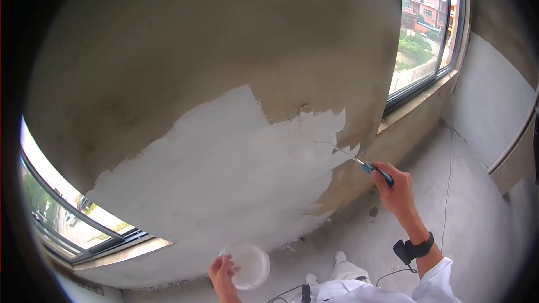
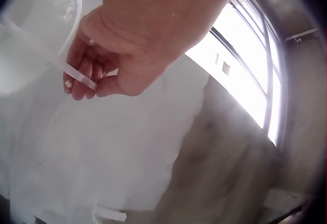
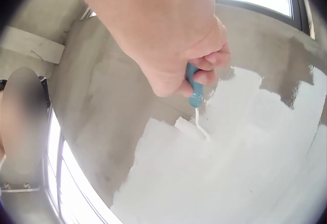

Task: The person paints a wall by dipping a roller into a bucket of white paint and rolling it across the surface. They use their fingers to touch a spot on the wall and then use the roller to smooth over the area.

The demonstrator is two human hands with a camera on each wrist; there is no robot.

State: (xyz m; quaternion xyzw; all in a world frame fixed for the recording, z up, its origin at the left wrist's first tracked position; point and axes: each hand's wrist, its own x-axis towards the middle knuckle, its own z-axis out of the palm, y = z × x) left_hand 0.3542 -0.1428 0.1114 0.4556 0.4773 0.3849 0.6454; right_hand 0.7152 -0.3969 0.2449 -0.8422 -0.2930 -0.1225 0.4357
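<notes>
My right hand (image 1: 394,188) grips the blue handle (image 3: 195,93) of a small paint roller. From the handle a thin bent metal rod runs to the roller's white sleeve (image 3: 188,128), which lies against the wall at the upper edge of the white coat. In the left wrist view my left hand (image 2: 120,50) has its fingers curled round the white plastic bail (image 2: 82,77) of a bucket (image 2: 76,4). The bucket (image 1: 265,266) hangs low beside the hand, whitish inside.
White paint (image 1: 224,157) covers the wall's lower middle with a ragged edge; bare grey-brown plaster (image 1: 224,33) surrounds it above. Windows stand at the right (image 1: 421,33) and lower left (image 1: 73,213). A thin cable (image 1: 447,191) runs over the floor (image 1: 415,151) at right.
</notes>
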